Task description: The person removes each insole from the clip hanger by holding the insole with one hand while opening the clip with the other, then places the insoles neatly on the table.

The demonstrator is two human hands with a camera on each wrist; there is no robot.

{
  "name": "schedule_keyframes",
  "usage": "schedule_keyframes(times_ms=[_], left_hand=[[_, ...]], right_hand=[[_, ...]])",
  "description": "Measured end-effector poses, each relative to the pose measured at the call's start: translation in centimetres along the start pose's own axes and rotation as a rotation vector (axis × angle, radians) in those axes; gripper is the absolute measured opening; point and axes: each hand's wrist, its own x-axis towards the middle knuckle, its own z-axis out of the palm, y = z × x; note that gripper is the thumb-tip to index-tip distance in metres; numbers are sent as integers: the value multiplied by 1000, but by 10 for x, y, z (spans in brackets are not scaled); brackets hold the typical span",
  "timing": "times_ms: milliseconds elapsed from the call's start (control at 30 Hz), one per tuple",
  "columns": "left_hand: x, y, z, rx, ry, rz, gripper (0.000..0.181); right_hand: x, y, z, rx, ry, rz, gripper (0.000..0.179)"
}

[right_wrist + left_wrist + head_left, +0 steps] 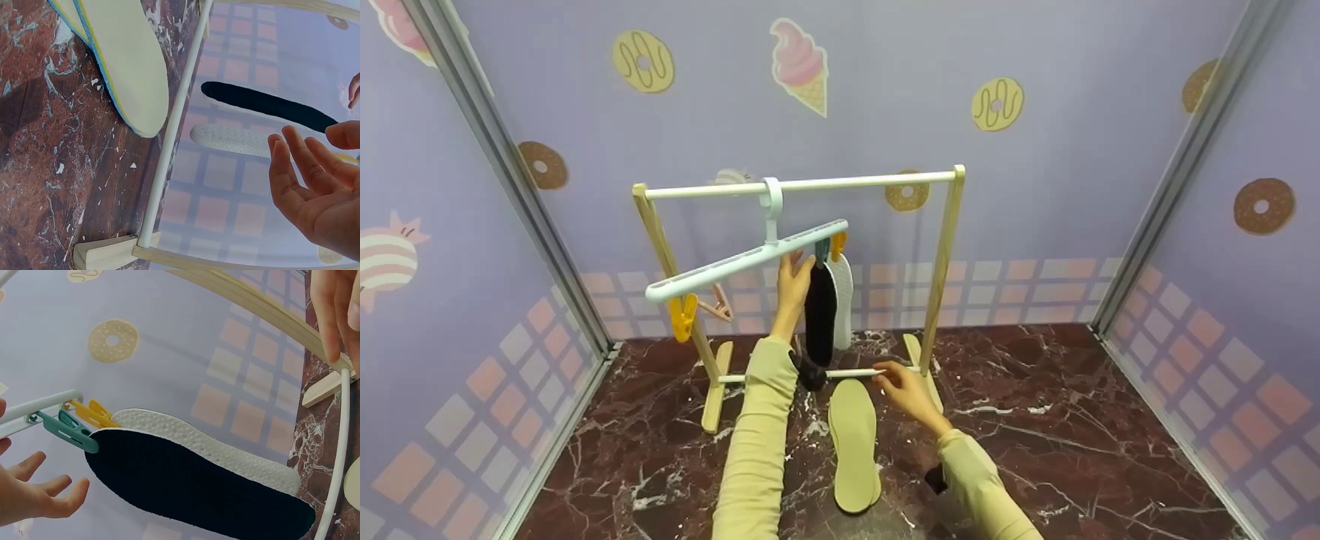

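Note:
A white clip hanger hangs tilted from the rack's top bar, its right end higher. From that end a teal clothespin holds a black insole, and a yellow clothespin holds a white textured insole behind it. My left hand is just below the hanger's bar beside the teal clothespin, its fingers spread and holding nothing. My right hand hovers by the rack's lower bar with loosely bent, empty fingers. Near it, a pair of beige insoles lies overlapped on the table.
The wooden rack has a white top bar, a low crossbar and feet on the dark marbled table. Another yellow clothespin and a pink clothespin hang at the hanger's left. Patterned walls enclose the table.

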Motion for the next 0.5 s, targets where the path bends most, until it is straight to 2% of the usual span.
schedule_keyframes(times_ms=[100, 167, 233, 267, 300, 367, 400, 500], left_hand=[[34, -50, -2, -15, -11, 0, 63], [63, -95, -3, -35, -15, 38, 64], [75, -116, -3, -60, -17, 90, 62], [75, -117, -3, -82, -25, 100, 60], [69, -110, -2, -85, -26, 120, 59], [45, -80, 3, -114, -26, 146, 55], [22, -48, 6, -118, -36, 137, 53], [-31, 28, 17, -148, -51, 109, 52]], right_hand=[[0, 0, -1, -15, 10, -8, 22], [0, -1, -1, -25, 11, -11, 22], [1, -2, -2, -32, 9, -1, 22], [1, -3, -2, -36, 8, 2, 22], [2, -4, -2, -28, 6, 13, 23], [2, -5, -3, -19, 1, 38, 23], [2, -6, -3, -11, 1, 50, 24], [3, -6, -2, 0, 1, 60, 25]])
